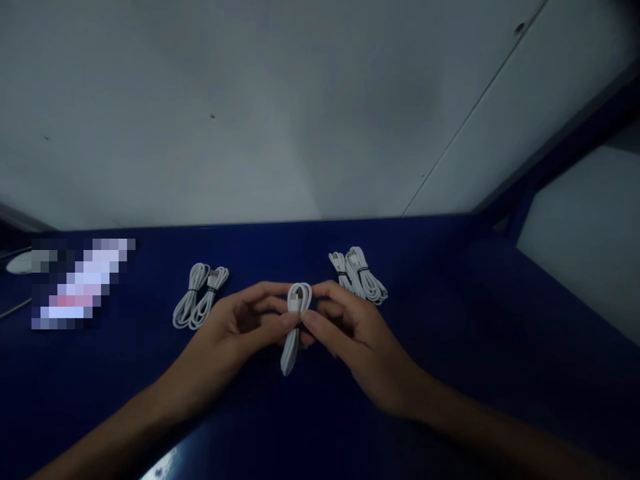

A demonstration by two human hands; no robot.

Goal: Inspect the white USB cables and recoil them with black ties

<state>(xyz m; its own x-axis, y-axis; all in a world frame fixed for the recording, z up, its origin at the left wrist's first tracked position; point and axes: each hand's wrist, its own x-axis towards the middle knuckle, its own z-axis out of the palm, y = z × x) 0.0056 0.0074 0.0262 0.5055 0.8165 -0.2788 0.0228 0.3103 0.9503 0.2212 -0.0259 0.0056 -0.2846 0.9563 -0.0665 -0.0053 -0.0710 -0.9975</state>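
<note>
held thing: a folded white rubber-coated charging cable bundle (295, 320), pinched between both my hands over the dark blue table top (450, 320).
left hand (235, 327): fingers curled, thumb and fingertips closed on the bundle's middle from 9 o'clock.
right hand (355, 330): closed on the same spot from 3 o'clock.
long axis: runs 12 to 6 o'clock, looped end up, tail hanging free.
nearer hand: neither; both touch it.
nearby: white coiled cable pair (200, 295) at 10 o'clock; white tied cable pile (359, 275) at 1 o'clock.
</note>
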